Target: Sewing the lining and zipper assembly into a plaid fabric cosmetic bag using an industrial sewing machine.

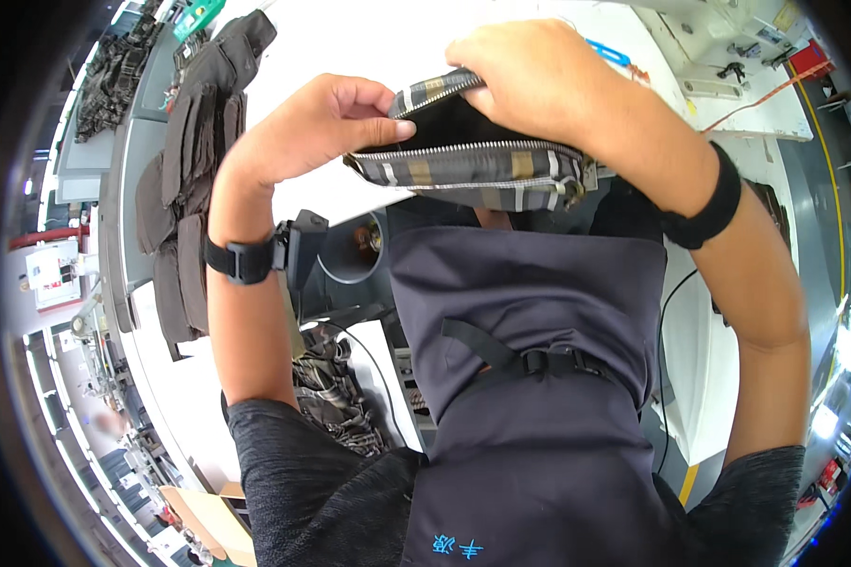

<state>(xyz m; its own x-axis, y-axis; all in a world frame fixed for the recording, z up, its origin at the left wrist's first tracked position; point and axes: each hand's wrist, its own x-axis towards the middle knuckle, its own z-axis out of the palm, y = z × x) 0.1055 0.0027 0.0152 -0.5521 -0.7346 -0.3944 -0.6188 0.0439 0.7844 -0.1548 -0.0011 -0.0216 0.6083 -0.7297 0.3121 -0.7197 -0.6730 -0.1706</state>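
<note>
A plaid zippered pouch in black, grey, tan and white is held up at the near edge of the white table. Its zipper is undone and the mouth gapes, showing a dark lining. My left hand grips the left end of the opening, thumb over the rim and fingers partly hidden behind it. My right hand reaches over from the right and is closed on the far rim near its middle. That hand's fingertips are mostly out of sight. The zipper's right end hangs by a fabric tab.
Stacked dark fabric pieces lie along the table's left side. Blue-handled snips rest beyond my right hand, near a white sewing machine. Below the table are a grey round bin and a heap of plaid fabric.
</note>
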